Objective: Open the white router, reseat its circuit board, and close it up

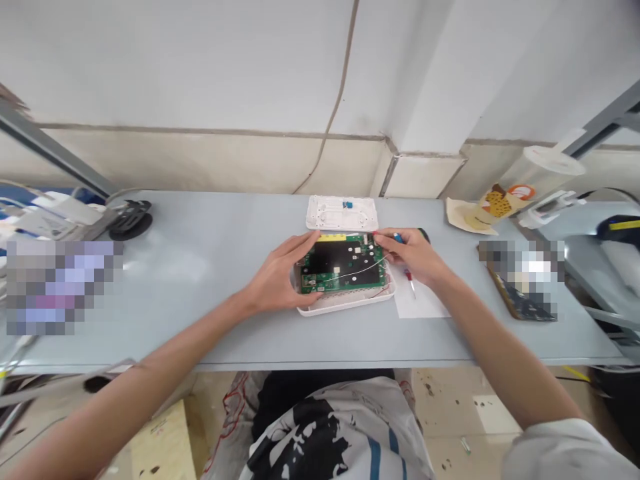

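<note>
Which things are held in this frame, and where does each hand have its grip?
The left hand grips the green circuit board by its left side. The right hand closes on a slim blue-and-dark tool, mostly hidden, its fingertips near the board's right corner.

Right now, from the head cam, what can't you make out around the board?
Head view only:
- Circuit board: left edge covered by the left hand; markings too small to read.
- Blue-handled item: mostly hidden by the right hand, type unclear.
- Red-handled tool on the paper: tip too small to make out.
- Desk: pixelated patches at left and right hide what lies there.
</note>
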Demonstrator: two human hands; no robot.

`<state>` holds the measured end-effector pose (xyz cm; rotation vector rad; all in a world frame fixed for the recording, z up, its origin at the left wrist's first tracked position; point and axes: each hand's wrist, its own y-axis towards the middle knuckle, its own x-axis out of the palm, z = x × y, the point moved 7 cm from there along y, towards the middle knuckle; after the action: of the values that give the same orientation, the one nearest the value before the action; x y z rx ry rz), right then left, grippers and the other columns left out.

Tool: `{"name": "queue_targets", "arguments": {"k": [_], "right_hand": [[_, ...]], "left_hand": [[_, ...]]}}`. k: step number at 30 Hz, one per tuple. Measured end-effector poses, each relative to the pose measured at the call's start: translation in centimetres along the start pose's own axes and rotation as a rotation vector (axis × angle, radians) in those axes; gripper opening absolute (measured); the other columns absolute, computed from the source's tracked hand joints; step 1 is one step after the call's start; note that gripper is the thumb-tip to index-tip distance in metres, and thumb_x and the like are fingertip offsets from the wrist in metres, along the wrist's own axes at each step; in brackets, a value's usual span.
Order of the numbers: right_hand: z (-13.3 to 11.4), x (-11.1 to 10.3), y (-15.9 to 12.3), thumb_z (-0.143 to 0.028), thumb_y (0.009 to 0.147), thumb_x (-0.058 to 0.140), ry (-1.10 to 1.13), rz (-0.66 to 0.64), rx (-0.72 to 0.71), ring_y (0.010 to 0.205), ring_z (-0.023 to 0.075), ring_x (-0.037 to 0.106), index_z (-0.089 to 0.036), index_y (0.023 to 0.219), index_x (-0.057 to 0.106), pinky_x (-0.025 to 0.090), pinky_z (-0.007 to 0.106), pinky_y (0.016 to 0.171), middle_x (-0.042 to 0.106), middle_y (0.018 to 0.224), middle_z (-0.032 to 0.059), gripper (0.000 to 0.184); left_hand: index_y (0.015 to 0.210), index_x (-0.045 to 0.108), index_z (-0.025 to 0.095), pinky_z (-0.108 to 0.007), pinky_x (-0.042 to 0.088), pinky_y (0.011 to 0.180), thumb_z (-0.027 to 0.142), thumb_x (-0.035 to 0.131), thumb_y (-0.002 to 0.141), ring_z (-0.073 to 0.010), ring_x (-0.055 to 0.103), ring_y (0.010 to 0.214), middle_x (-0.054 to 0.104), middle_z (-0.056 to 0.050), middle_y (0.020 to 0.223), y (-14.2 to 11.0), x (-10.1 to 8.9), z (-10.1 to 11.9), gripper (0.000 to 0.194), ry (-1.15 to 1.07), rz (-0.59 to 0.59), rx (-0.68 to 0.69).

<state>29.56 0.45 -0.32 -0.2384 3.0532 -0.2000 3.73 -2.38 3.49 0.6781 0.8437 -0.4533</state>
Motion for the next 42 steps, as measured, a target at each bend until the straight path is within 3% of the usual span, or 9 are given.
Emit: {"name": "queue_targets", "arguments": {"k": [3,6,10,14,22,29,35,39,42], "right_hand": [[0.1,0.1,0.1,-0.063,0.082,0.08,0.009,-0.04,0.006,0.06,0.0101,0.036,-0.019,0.086,0.072,0.024,0.027,0.054,0.046,0.065,-0.0032,0.045],[-0.3,0.1,0.2,-0.065,0.085,0.076,0.016,-0.04,-0.048,0.063,0.011,0.04,-0.022,0.088,0.069,0.029,0.027,0.056,0.051,0.071,-0.0022,0.044],[-0.8,-0.6,0.3,-0.067,0.089,0.071,-0.084,0.07,-0.13,0.063,0.0121,0.043,-0.024,0.093,0.069,0.034,0.028,0.058,0.054,0.074,-0.0023,0.044],[-1.3,-0.7,0.1,-0.066,0.091,0.069,-0.171,0.165,-0.193,0.061,0.0117,0.046,-0.023,0.091,0.071,0.038,0.029,0.059,0.057,0.072,-0.0022,0.044],[-0.3,0.0,-0.3,-0.069,0.084,0.075,-0.044,0.195,-0.121,0.046,0.0109,0.042,-0.024,0.086,0.068,0.031,0.028,0.042,0.051,0.059,-0.0035,0.046],[-0.2,0.2,-0.4,-0.066,0.075,0.084,0.157,0.206,-0.099,0.048,0.0095,0.037,-0.024,0.073,0.061,0.028,0.026,0.039,0.044,0.059,-0.0046,0.048],[0.4,0.3,-0.4,-0.066,0.073,0.085,0.228,0.231,-0.056,0.049,0.0102,0.036,-0.024,0.072,0.056,0.028,0.027,0.04,0.041,0.061,-0.0051,0.051],[0.1,0.4,-0.4,-0.069,0.07,0.086,0.216,0.232,-0.069,0.051,0.0099,0.035,-0.024,0.072,0.056,0.028,0.026,0.041,0.041,0.063,-0.0052,0.054],[-0.1,0.5,-0.4,-0.071,0.071,0.084,0.183,0.225,-0.092,0.053,0.0105,0.035,-0.024,0.074,0.056,0.029,0.026,0.042,0.04,0.063,-0.0052,0.054]], "left_hand": [[0.168,0.03,0.023,-0.052,0.043,0.124,0.037,0.084,0.075,-0.0377,0.049,0.148,0.046,-0.016,0.164,0.9,0.1,-1.2,0.108,-0.021,-0.046,0.04],[0.168,0.029,0.026,-0.053,0.044,0.122,0.036,0.084,0.075,-0.0374,0.047,0.149,0.045,-0.015,0.164,2.1,-0.4,-1.8,0.108,-0.066,-0.078,0.092],[0.169,0.026,0.027,-0.049,0.052,0.115,0.035,0.083,0.075,-0.0374,0.049,0.145,0.044,-0.015,0.164,3.4,-0.9,-1.7,0.11,-0.107,-0.105,0.078],[0.168,0.025,0.028,-0.05,0.046,0.119,0.042,0.085,0.077,-0.039,0.05,0.144,0.045,-0.016,0.164,3.3,-0.9,-1.3,0.111,-0.131,-0.081,0.043],[0.169,-0.01,0.038,-0.065,0.03,0.126,0.067,0.09,0.07,-0.0441,0.035,0.154,0.028,-0.017,0.172,1.9,0.3,-2.3,0.144,-0.191,-0.223,0.048],[0.171,0.0,0.037,-0.061,0.03,0.128,0.069,0.089,0.069,-0.0453,0.02,0.16,0.014,-0.014,0.177,1.8,-0.1,-1.7,0.138,-0.291,-0.121,-0.031],[0.169,-0.013,0.037,-0.065,0.026,0.129,0.064,0.095,0.064,-0.0464,0.009,0.163,-0.002,-0.015,0.178,1.5,0.8,-0.9,0.153,-0.316,-0.196,0.035],[0.169,-0.007,0.038,-0.062,0.027,0.129,0.054,0.091,0.073,-0.0426,0.009,0.163,0.002,-0.014,0.176,1.5,0.7,-0.4,0.138,-0.311,-0.144,0.027],[0.17,0.001,0.038,-0.061,0.032,0.128,0.047,0.091,0.075,-0.0398,0.02,0.16,0.013,-0.015,0.172,1.5,0.5,-0.7,0.131,-0.304,-0.1,0.0]]}}
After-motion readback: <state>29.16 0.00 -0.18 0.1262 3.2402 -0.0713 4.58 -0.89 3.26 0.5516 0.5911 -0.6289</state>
